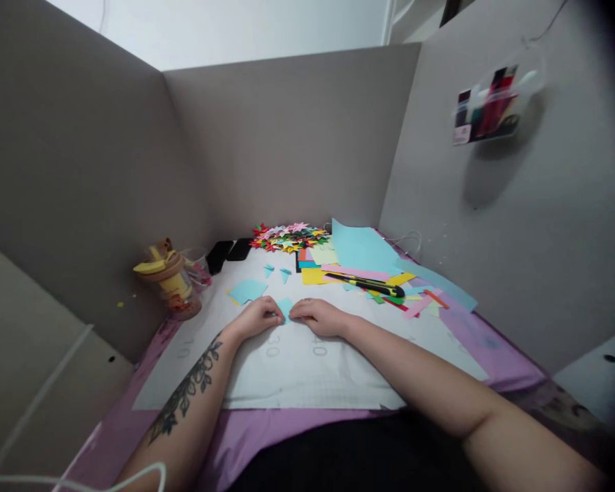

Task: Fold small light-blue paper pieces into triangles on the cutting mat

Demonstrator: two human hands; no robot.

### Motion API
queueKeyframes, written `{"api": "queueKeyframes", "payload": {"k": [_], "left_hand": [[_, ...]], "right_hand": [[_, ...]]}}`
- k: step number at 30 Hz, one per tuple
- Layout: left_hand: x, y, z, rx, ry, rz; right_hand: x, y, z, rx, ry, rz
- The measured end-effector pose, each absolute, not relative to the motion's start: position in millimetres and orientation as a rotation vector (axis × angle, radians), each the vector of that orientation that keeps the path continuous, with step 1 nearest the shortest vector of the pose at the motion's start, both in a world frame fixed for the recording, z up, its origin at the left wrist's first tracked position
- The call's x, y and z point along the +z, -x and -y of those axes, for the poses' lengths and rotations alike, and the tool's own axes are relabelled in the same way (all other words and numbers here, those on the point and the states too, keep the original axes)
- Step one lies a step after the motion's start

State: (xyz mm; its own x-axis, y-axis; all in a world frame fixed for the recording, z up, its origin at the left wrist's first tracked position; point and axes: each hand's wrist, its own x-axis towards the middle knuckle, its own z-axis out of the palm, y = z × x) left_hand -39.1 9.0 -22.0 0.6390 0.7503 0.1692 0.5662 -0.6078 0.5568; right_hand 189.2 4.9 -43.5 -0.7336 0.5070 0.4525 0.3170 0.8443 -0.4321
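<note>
Paper (285, 305), pale blue, is pinched at nine o'clock by the left hand (261, 316), at three by the right hand (322, 317). Likely light, easily creased, it suits edge holds.

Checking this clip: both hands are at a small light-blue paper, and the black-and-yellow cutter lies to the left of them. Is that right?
Not quite. The cutter lies to the right of the hands, as the head view shows. The left hand and right hand are indeed at the small light-blue paper.
</note>
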Motion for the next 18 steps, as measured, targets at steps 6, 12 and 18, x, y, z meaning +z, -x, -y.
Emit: {"api": "queueKeyframes", "payload": {"k": [6, 12, 18], "left_hand": [[-25, 32, -12, 0.497, -2.487, -1.189], [-23, 20, -9, 0.433, -2.484, -1.418], [-20, 14, -6, 0.403, -2.477, -1.514]], "right_hand": [[-45, -190, -5, 0.407, 0.646, 2.532], [-44, -192, -4, 0.422, 0.649, 2.539], [-43, -190, -3, 0.422, 0.692, 2.508]]}}
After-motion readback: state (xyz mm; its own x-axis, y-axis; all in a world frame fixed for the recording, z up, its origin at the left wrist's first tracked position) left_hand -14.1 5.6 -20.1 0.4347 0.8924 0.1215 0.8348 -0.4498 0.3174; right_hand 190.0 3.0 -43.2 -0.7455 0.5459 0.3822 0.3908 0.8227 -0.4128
